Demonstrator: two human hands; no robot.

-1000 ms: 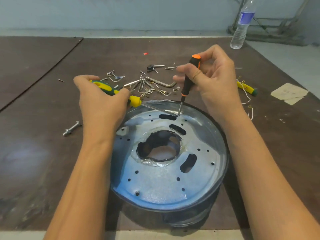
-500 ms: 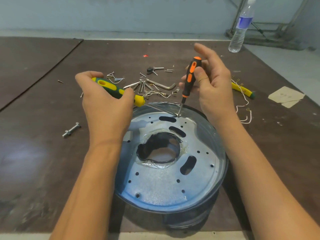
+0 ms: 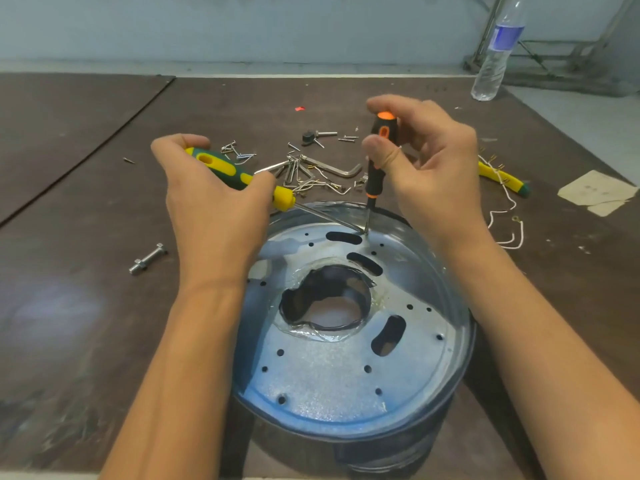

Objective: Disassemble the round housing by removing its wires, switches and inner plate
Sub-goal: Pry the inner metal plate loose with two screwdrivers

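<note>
Round housing (image 3: 464, 341) sits on the counter (image 3: 86, 306) btw my forearms, inner plate (image 3: 329, 375) inside it. My left hand (image 3: 211, 202) grips the green-yellow screwdriver (image 3: 239, 174), shaft low across the far rim. Right hand (image 3: 433, 168) pinches the orange-black screwdriver (image 3: 375, 161) upright. Both tips meet at the plate's far edge; can't tell if there's a screw. Left hand hides the plate's left edge.

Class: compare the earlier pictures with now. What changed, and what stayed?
The right hand has shifted its fingers on the orange-black screwdriver, as if twisting it. Its tip stays at the far edge of the inner plate. The left hand still grips the green-yellow screwdriver.
</note>
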